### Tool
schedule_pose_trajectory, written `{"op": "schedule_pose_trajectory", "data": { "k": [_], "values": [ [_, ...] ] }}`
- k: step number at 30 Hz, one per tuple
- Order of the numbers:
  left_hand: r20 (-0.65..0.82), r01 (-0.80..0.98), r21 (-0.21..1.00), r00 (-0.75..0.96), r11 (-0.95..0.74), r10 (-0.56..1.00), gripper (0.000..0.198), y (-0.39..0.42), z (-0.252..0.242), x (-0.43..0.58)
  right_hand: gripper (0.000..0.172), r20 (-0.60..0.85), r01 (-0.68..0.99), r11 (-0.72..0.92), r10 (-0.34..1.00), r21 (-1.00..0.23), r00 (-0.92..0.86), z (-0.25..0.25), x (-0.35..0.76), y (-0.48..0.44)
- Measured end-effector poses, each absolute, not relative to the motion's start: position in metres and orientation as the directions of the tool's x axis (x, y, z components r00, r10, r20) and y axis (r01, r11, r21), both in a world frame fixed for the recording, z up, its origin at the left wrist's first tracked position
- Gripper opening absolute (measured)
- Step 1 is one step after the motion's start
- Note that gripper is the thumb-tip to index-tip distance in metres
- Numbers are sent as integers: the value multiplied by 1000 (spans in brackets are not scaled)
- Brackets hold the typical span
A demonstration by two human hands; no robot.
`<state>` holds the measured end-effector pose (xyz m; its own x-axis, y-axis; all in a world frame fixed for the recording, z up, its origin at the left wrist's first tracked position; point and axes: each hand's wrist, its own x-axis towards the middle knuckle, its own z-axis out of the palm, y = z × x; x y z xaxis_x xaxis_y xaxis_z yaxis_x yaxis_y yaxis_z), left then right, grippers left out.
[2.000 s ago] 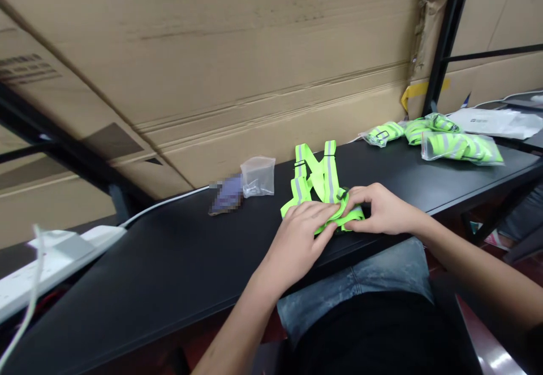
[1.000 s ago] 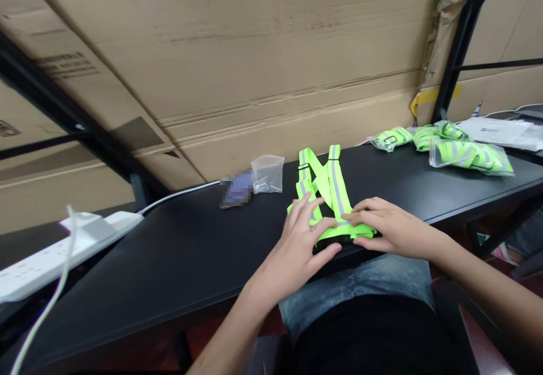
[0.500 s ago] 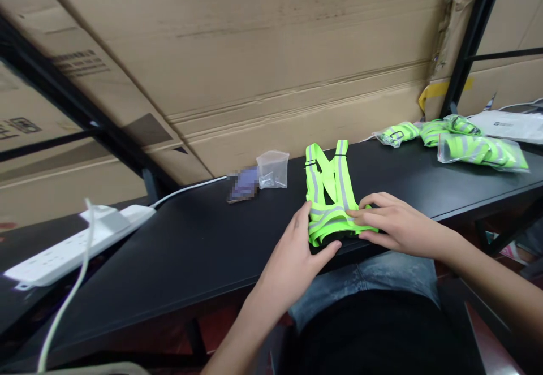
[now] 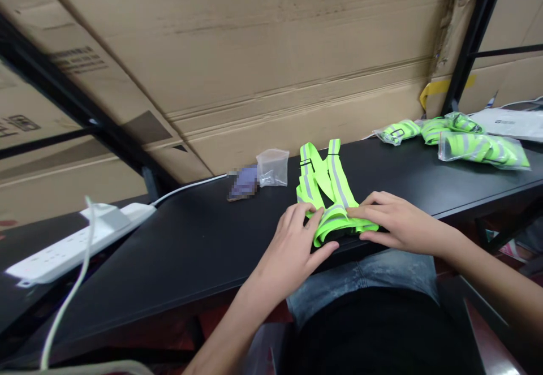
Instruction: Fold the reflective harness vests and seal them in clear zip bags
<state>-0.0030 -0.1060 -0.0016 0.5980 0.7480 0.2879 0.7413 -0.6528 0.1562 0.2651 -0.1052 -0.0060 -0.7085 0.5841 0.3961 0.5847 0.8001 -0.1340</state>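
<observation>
A neon-green reflective strap vest with grey stripes lies on the black table near its front edge, its shoulder straps reaching away from me. My left hand grips the folded waist band at its left end, thumb underneath and fingers curled over the top. My right hand presses on the right end of the same band with its fingers close together and bent.
Several bagged green vests lie at the far right beside white paper. A small clear bag and a blurred purple item sit behind the vest. A white power strip with cable is at left. Cardboard boxes wall the back.
My left hand's fingers have come back over the top of the band from its side. The shoulder straps have shifted slightly left. My right hand stays on the band.
</observation>
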Motion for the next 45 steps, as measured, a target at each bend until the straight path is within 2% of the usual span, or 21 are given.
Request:
{"op": "schedule_pose_trajectory", "data": {
  "k": [2, 6, 10, 13, 15, 18, 22, 26, 29, 33, 35, 38, 42, 45],
  "values": [
    [334, 704, 92, 645, -705, 688, 55, -108, -2, -4, 43, 393, 569, 812, 570, -133, -722, -5, 266, -104],
    [336, 642, 41, 713, -766, 615, 41, -109, -5, -1, 36, 389, 561, 820, 557, -114, -734, 0, 264, -105],
    [352, 661, 11, 699, -750, 622, 37, -110, -4, 7, 25, 378, 568, 821, 508, 61, -774, 4, 254, -107],
    [354, 664, 87, 676, -743, 646, 37, -109, -1, 12, 20, 381, 565, 799, 466, 206, -798, 7, 246, -106],
    [339, 661, 196, 648, -725, 682, 36, -108, 1, 13, 20, 366, 552, 803, 455, 225, -812, 12, 243, -103],
    [312, 662, 344, 588, -665, 746, 44, -105, 3, 14, 20, 311, 558, 819, 499, 136, -808, 24, 241, -95],
    [299, 651, 446, 539, -614, 788, 55, -97, 6, 14, 15, 214, 620, 778, 625, -98, -751, 40, 240, -72],
    [255, 643, 518, 513, -564, 819, 39, -83, 12, 15, 16, 102, 573, 750, 632, -332, -768, 47, 237, -40],
    [224, 673, 517, 491, -529, 842, 24, -71, 15, 15, 17, 33, 495, 729, 576, -472, -817, 43, 234, -17],
    [199, 704, 465, 508, -537, 838, 25, -57, 10, 15, 20, -81, 479, 618, 558, -624, -826, 31, 229, 4],
    [203, 724, 410, 521, -555, 829, 27, -52, 5, 15, 24, -84, 499, 596, 586, -629, -806, 26, 226, 7],
    [209, 740, 342, 541, -579, 815, 31, -46, -1, 14, 26, 38, 526, 635, 657, -565, -753, 18, 223, 5],
    [209, 731, 324, 564, -600, 799, 31, -40, -6, 16, 19, 259, 550, 647, 740, -528, -621, 5, 223, 0],
    [305, 714, 367, 513, -596, 802, 20, -39, -7, 18, 21, 345, 596, 636, 770, -490, -537, -1, 227, -2]
  ]
}}
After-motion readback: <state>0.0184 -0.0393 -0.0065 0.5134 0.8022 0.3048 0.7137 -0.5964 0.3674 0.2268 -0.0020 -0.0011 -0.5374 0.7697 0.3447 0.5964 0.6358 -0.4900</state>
